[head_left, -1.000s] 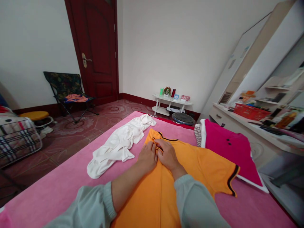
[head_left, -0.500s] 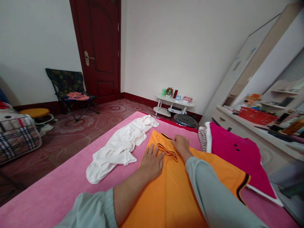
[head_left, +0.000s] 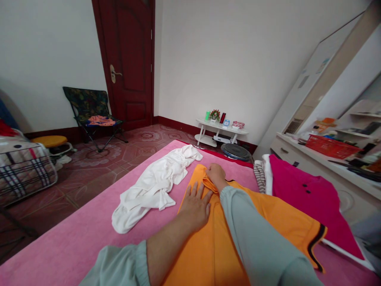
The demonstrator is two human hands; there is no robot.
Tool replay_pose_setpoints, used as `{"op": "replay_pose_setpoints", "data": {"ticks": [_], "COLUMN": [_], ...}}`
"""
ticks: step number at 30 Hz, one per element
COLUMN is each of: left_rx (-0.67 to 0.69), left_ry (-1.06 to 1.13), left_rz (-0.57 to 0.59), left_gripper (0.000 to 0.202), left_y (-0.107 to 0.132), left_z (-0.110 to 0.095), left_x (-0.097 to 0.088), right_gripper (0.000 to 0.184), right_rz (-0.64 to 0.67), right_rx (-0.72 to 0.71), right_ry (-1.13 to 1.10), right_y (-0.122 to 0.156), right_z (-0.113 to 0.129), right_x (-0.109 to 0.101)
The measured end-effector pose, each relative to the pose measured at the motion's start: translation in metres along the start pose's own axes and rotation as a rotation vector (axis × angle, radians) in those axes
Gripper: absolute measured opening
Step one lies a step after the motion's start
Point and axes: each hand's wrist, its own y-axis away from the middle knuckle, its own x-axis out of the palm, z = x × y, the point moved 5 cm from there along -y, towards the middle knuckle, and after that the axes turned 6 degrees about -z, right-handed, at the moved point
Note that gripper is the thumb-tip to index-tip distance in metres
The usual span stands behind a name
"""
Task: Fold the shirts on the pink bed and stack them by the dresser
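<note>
The left hand (head_left: 195,209) lies palm down at the frame's lower centre, fingers (head_left: 194,189) spread and flat on the orange shirt (head_left: 212,246). The right hand (head_left: 216,174) is curled closed on a fold at the shirt's upper end, just beyond the left fingertips. The right hand is therefore nearer that end. The shirt lies on the bed (head_left: 74,228), its long axis running from bottom centre up to mid-frame; one sleeve extends to the lower right. A white garment (head_left: 156,184) lies left of the hands, a magenta garment (head_left: 300,190) right. Container: red basket (head_left: 330,147), on the dresser (head_left: 291,154) at right; its contents are too small to identify.
</note>
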Motion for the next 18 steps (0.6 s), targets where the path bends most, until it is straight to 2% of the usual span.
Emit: {"op": "replay_pose_setpoints", "data": {"ticks": [3,6,8,11,12,14,16,18], "left_rx": [-0.024,-0.03,-0.016,-0.006,-0.007,-0.014,-0.016,-0.014], "left_ry": [-0.009,-0.022,-0.024,-0.019,-0.021,-0.028,-0.032,-0.027], "left_rz": [-0.001,0.009,0.002,0.002,0.003,0.0,-0.004,0.002], "left_gripper": [0.062,0.063,0.06,0.057,0.057,0.058,0.06,0.06], "left_y": [0.0,0.0,0.0,0.0,0.0,0.001,0.001,0.0], "left_z": [0.002,0.002,0.0,-0.001,-0.001,0.0,0.001,0.002], "left_x": [0.004,0.006,0.005,0.003,0.003,0.003,0.003,0.005], "right_gripper": [0.025,0.034,0.042,0.05,0.048,0.031,0.02,0.025], "right_rz": [-0.04,-0.063,-0.054,-0.003,0.014,0.021,-0.032,-0.124], "right_rx": [0.07,0.054,-0.013,-0.192,-0.242,-0.274,-0.189,-0.028], "right_ry": [-0.007,-0.042,-0.081,-0.086,-0.069,-0.036,-0.047,-0.087], "right_y": [-0.002,0.006,0.019,0.044,0.052,0.059,0.057,0.051], "right_z": [-0.018,-0.027,-0.025,-0.019,-0.019,-0.028,-0.047,-0.072], "right_x": [-0.007,-0.022,-0.033,-0.04,-0.04,-0.037,-0.035,-0.037]}}
